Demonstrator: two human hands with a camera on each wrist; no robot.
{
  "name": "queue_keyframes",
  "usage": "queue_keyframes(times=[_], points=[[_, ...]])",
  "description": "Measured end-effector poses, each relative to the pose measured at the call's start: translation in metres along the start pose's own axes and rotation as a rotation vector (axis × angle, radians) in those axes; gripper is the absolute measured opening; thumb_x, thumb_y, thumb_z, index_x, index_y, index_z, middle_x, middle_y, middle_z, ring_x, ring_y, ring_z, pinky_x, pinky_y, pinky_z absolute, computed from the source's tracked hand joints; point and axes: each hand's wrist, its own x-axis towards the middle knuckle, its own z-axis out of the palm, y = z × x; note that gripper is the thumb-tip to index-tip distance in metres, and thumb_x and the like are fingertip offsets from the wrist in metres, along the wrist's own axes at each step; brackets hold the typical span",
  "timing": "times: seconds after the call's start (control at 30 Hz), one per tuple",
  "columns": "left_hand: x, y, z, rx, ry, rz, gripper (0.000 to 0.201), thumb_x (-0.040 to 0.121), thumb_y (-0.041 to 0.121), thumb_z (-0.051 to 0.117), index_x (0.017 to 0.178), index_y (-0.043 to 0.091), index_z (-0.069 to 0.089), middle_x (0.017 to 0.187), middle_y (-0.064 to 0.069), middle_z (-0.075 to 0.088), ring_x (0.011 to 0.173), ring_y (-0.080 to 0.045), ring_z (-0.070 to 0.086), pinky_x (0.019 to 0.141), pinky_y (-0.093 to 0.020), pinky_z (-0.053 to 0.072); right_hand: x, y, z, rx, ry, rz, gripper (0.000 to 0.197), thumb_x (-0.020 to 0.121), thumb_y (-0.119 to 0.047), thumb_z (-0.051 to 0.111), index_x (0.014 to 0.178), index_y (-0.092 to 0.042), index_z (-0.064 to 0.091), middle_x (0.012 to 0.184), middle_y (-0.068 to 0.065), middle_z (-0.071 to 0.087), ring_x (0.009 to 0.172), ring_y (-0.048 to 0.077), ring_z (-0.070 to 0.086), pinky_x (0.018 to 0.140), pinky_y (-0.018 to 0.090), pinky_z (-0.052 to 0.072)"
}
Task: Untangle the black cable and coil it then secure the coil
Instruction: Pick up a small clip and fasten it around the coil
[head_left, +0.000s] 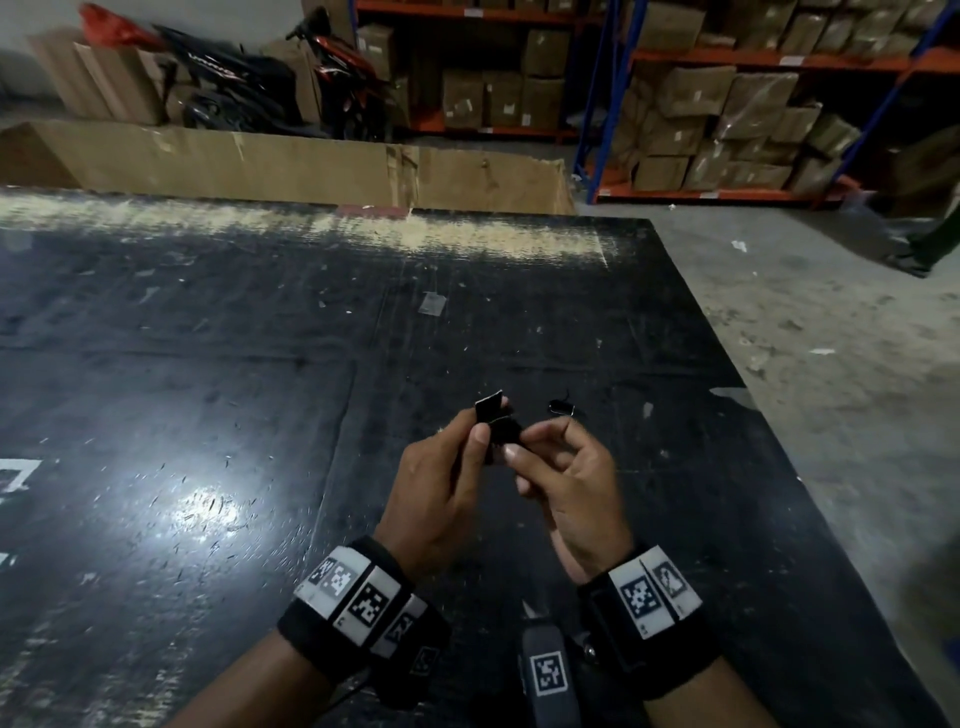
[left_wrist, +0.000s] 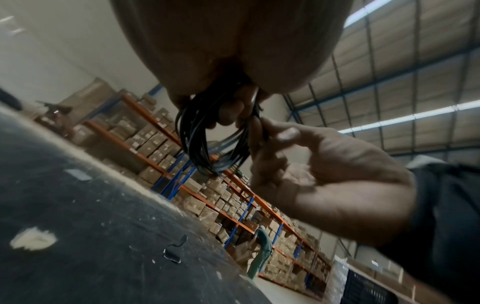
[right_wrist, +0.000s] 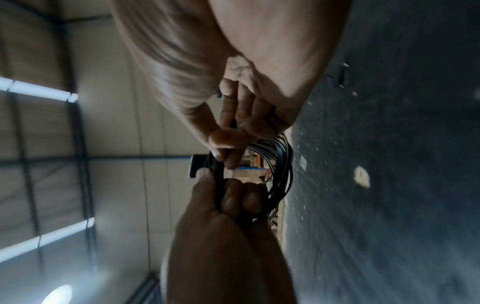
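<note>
Both hands meet above the black table (head_left: 208, 364): left hand (head_left: 441, 483) and right hand (head_left: 571, 493) pinch the black cable (left_wrist: 207, 139), wound into a small multi-strand coil, a flat black strap (head_left: 491, 408) sticking up from it

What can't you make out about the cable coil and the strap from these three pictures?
- Head view: the coil is hidden behind both hands; only the strap tip shows.
- Wrist views: the cable ends are lost in blur.
- Whether the strap is closed: the left hand and right hand cover it.
</note>
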Motion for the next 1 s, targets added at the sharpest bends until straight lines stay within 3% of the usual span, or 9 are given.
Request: queue_keyframes(times=[0.07, 0.13, 0.2, 0.27, 0.4, 0.57, 0.7, 0.9, 1.0], points=[[0.001, -0.002, -0.003, -0.103, -0.044, -0.084, 0.032, 0.109, 0.021, 0.043, 0.13, 0.019, 0.067, 0.091, 0.022, 0.075, 0.086, 0.008, 0.071, 0.079, -0.021, 0.057, -0.002, -0.001, -0.004, -0.325, 0.006, -0.199, 0.017, 0.081, 0.001, 0.078, 0.087, -0.01, 0.066, 0.072, 0.002, 0.071, 0.058, 0.015, 0.064, 0.056, 0.025, 0.054], [0.002, -0.002, -0.005, -0.181, -0.087, -0.151, 0.033, 0.111, 0.017, 0.041, 0.128, 0.017, 0.068, 0.074, 0.031, 0.068, 0.07, 0.012, 0.063, 0.069, -0.02, 0.054, -0.005, -0.001, -0.008, -0.604, 0.001, -0.385, 0.018, 0.079, -0.006, 0.078, 0.089, -0.018, 0.069, 0.07, -0.001, 0.068, 0.06, 0.015, 0.063, 0.059, 0.025, 0.055], [0.005, -0.001, -0.006, -0.253, -0.126, -0.209, 0.033, 0.111, 0.016, 0.039, 0.122, 0.022, 0.069, 0.059, 0.027, 0.058, 0.056, 0.008, 0.053, 0.06, -0.01, 0.044, -0.007, -0.002, -0.009, -0.831, -0.007, -0.565, 0.019, 0.079, -0.01, 0.075, 0.092, -0.02, 0.068, 0.074, -0.011, 0.062, 0.061, 0.011, 0.06, 0.06, 0.023, 0.053], [0.008, -0.001, -0.008, -0.303, -0.157, -0.231, 0.033, 0.11, 0.025, 0.04, 0.115, 0.03, 0.072, 0.054, 0.02, 0.045, 0.051, 0.001, 0.041, 0.053, -0.011, 0.037, -0.006, -0.003, -0.011, -0.999, -0.012, -0.731, 0.019, 0.078, -0.009, 0.073, 0.094, -0.018, 0.069, 0.083, -0.012, 0.062, 0.065, 0.01, 0.058, 0.063, 0.027, 0.053], [0.011, -0.005, -0.014, -0.281, -0.237, -0.285, 0.035, 0.111, 0.025, 0.04, 0.119, 0.015, 0.073, 0.05, 0.019, 0.047, 0.048, 0.001, 0.039, 0.052, -0.016, 0.036, 0.0, -0.006, -0.02, -1.142, -0.051, -0.922, 0.013, 0.08, -0.008, 0.074, 0.093, -0.011, 0.074, 0.086, 0.002, 0.072, 0.071, 0.017, 0.062, 0.068, 0.03, 0.051], [0.012, -0.007, -0.024, 0.029, -0.437, -0.174, 0.035, 0.106, 0.039, 0.041, 0.1, 0.023, 0.071, 0.066, -0.004, 0.062, 0.057, -0.013, 0.053, 0.058, -0.042, 0.046, 0.007, -0.022, -0.026, -1.083, -0.202, -0.794, 0.005, 0.085, -0.015, 0.073, 0.088, -0.014, 0.069, 0.094, -0.002, 0.064, 0.079, 0.014, 0.061, 0.071, 0.032, 0.05], [0.013, 0.0, -0.029, 0.153, -0.556, -0.048, 0.031, 0.109, 0.03, 0.042, 0.096, 0.014, 0.065, 0.071, -0.008, 0.064, 0.058, -0.015, 0.054, 0.056, -0.031, 0.042, 0.013, -0.03, -0.032, -0.911, -0.313, -0.572, 0.004, 0.084, -0.015, 0.074, 0.086, -0.014, 0.071, 0.113, -0.006, 0.069, 0.103, 0.006, 0.067, 0.085, 0.022, 0.053], [0.017, 0.001, -0.031, 0.148, -0.692, 0.004, 0.031, 0.11, 0.025, 0.042, 0.093, 0.007, 0.06, 0.066, 0.003, 0.053, 0.055, -0.009, 0.047, 0.054, -0.017, 0.035, 0.011, -0.027, -0.033, -0.771, -0.266, -0.432, 0.007, 0.077, -0.01, 0.084, 0.082, -0.013, 0.08, 0.084, -0.006, 0.079, 0.08, 0.006, 0.076, 0.076, 0.035, 0.063], [0.018, -0.002, -0.03, 0.109, -0.684, -0.009, 0.031, 0.111, 0.027, 0.04, 0.094, 0.009, 0.06, 0.07, 0.002, 0.056, 0.059, -0.008, 0.051, 0.057, -0.021, 0.041, 0.01, -0.025, -0.029, -0.727, -0.209, -0.407, 0.012, 0.074, -0.009, 0.086, 0.081, -0.016, 0.079, 0.08, -0.006, 0.079, 0.077, 0.007, 0.076, 0.075, 0.039, 0.064]])
